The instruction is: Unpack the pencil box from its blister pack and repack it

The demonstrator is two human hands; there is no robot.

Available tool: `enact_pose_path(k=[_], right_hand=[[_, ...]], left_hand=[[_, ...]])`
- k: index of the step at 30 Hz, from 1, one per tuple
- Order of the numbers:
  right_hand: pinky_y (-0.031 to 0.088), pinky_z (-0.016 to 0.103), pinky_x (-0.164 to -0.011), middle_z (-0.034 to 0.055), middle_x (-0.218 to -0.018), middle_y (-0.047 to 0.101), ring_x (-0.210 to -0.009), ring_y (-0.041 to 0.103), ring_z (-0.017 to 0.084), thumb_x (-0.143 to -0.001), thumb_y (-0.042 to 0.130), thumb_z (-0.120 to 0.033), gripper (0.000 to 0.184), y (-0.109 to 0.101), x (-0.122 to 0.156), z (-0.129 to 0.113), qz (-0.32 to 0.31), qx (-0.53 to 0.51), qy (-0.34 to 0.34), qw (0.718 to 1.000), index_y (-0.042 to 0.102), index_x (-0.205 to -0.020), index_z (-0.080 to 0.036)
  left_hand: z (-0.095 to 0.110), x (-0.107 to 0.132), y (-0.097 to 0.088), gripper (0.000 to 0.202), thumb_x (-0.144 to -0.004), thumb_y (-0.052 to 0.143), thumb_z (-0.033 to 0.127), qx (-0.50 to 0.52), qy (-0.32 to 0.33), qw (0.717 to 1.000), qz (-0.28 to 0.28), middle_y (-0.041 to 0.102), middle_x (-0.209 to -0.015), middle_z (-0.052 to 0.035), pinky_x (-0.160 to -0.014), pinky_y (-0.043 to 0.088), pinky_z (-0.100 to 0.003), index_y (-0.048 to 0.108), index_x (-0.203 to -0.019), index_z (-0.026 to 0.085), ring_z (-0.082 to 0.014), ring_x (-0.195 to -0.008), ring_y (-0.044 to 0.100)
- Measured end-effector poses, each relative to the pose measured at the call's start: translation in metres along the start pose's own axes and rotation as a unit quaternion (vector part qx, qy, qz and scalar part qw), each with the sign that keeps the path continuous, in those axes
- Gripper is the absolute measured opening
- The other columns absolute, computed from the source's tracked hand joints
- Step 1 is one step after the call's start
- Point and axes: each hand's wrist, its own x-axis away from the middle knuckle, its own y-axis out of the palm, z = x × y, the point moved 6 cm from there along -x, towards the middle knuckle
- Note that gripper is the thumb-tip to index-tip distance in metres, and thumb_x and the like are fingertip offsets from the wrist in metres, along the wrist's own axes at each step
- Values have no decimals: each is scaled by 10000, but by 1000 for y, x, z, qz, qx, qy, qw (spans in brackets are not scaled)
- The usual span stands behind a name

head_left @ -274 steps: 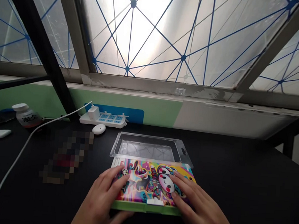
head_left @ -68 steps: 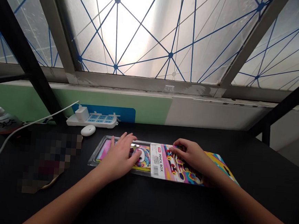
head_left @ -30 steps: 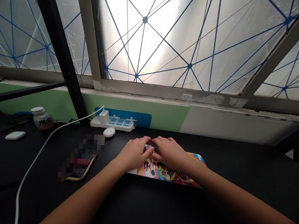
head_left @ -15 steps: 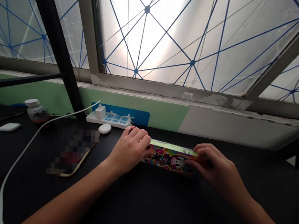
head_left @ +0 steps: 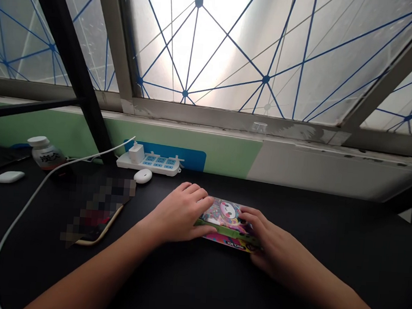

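A colourful pencil box (head_left: 224, 217) with a white cartoon face and a green edge lies on the black table (head_left: 326, 259), on top of its printed card. My left hand (head_left: 182, 212) rests on the box's left end, fingers curled over its top and thumb along the green front edge. My right hand (head_left: 273, 245) grips the right end, fingers bent over the lid. Both forearms reach in from the bottom of the view.
A white power strip (head_left: 150, 162) with a charger and a white cable (head_left: 27, 207) sits by the green wall. Beside it lie a small white oval case (head_left: 143, 175), a bottle (head_left: 45, 153), another white case (head_left: 9, 176) and a blurred phone (head_left: 96, 215).
The box stood tilted on its edge half a second ago with my hands at its ends; now it lies flatter, face up, and my right hand has moved in over its right end.
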Motion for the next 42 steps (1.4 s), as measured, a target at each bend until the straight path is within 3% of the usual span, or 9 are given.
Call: enact_pose_path(k=[3,6,11,15,21,24,29,35,42], right_hand=[[549,425,-902,101,-1542,387,-1080,660,275,-808,591,-200,708,0,2,2,-52,-19,15,998,347,-1463,-311],[551,417,-913,81,-1532,399,-1073,661,269,-884,623,-397,617,-5,2,5,-81,-62,32,994,401,-1457,-345],[468,493,-1045,115,-1383,542,-1272,522,321,-918,580,-530,470,-15,-9,19,33,-52,60,996,555,-1320,-288],[431,531,-1077,165,-1428,499,-1331,462,340,-915,554,-581,623,-13,-12,42,111,-73,112,985,432,-1412,-227],[429,523,-1063,132,-1342,551,-1287,466,340,-870,627,-570,543,-24,-12,48,135,-51,86,986,534,-1293,-241],[507,495,-937,123,-1214,595,-1154,525,333,-807,701,-559,490,-33,-11,47,147,-38,80,985,581,-1163,-244],[551,438,-857,109,-1158,551,-1045,579,302,-708,802,-521,603,-44,-6,40,173,-65,80,980,539,-1171,-239],[551,410,-813,80,-1118,567,-987,629,291,-754,768,-507,515,-51,-2,11,182,-21,53,982,563,-1171,-286],[492,431,-801,85,-1010,699,-878,651,284,-934,598,-339,175,-36,-3,-6,170,89,-29,981,562,-1082,-252]], left_hand=[[-13,5,11,652,-861,629,625,22,-49,999,-4,589,-1345,-135,-1089,335,-512,503,-1334,194,-328,-1247,521],[-23,8,26,730,-826,651,652,45,-89,994,-34,578,-1374,-129,-1105,294,-582,466,-1383,218,-345,-1260,516],[-19,7,27,841,-731,767,621,34,-104,994,-18,591,-1291,-130,-1087,323,-554,450,-1402,225,-343,-1210,522],[-3,4,16,897,-701,819,555,-19,-93,995,28,542,-1305,-134,-1090,306,-544,412,-1440,253,-346,-1228,477],[11,4,15,968,-717,799,585,-66,-89,993,47,505,-1338,-144,-1029,350,-518,330,-1505,275,-359,-1216,464],[13,4,17,967,-714,795,603,-65,-71,994,60,506,-1345,-140,-1031,348,-511,337,-1503,283,-357,-1221,463],[16,4,13,1002,-710,778,649,-74,-35,994,79,476,-1426,-173,-1062,318,-537,343,-1518,246,-381,-1288,428],[17,3,-11,672,-899,652,505,-64,-41,990,122,523,-1445,-150,-1168,135,-613,421,-1467,230,-358,-1344,438],[24,0,-4,328,-907,684,304,-85,-5,996,25,689,-1106,-84,-943,450,-465,562,-1195,207,-271,-956,655]])
